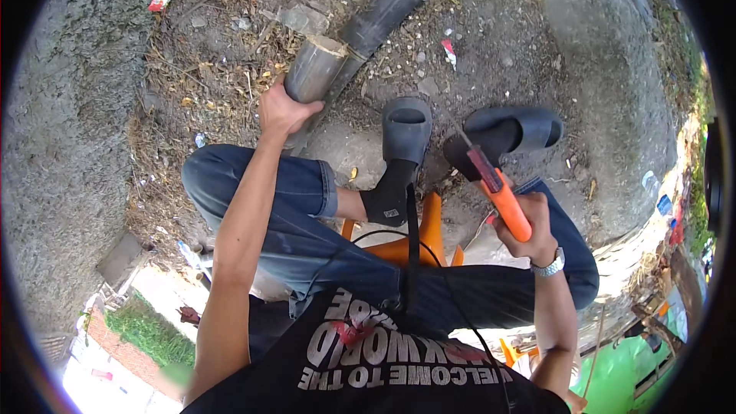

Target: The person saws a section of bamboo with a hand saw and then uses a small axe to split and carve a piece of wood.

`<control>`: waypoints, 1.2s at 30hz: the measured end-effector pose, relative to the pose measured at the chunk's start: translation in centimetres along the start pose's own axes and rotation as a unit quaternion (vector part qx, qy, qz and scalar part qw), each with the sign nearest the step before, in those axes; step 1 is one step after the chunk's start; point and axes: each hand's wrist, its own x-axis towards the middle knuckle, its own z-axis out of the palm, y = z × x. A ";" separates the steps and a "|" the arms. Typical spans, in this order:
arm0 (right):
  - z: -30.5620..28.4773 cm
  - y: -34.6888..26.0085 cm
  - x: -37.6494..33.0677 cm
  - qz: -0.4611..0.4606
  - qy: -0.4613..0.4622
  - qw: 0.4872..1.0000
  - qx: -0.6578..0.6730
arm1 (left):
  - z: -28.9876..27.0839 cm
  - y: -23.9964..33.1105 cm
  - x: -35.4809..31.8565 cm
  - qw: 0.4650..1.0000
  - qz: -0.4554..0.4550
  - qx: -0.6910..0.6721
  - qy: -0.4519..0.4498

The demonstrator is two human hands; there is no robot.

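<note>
My left hand [285, 113] is wrapped round the near end of a short dark grey piece of bamboo [313, 73]. Its pale, rough cut end faces away from me. Beside it lies a longer dark length of bamboo [386, 11], slanting to the far right on the ground. In my right hand [529, 226] is an orange-handled tool [506, 203], raised over my right leg. A thin, narrow blade points from it toward the far left, seen nearly edge-on, so its exact kind is unclear. Blade and bamboo are well apart.
My feet, in dark slippers [406, 134], stand between the bamboo and the tool. I sit low on an orange seat [406, 249]. A flat stone [304, 20], twigs and litter lie on the dirt. Rough concrete [77, 123] rises at the left, with another grey slab [602, 69] at the right.
</note>
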 end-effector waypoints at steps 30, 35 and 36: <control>10.2 -0.7 -3.0 -0.015 0.181 0.980 0.082 | 2.0 1.6 -2.6 0.992 0.114 0.001 0.050; 10.6 -1.1 -2.8 0.007 0.169 0.977 0.128 | 1.0 3.5 -2.8 0.998 0.058 0.014 0.012; 10.4 -1.2 -2.6 0.012 0.167 0.976 0.141 | 1.0 3.5 -2.7 0.998 0.061 0.021 0.004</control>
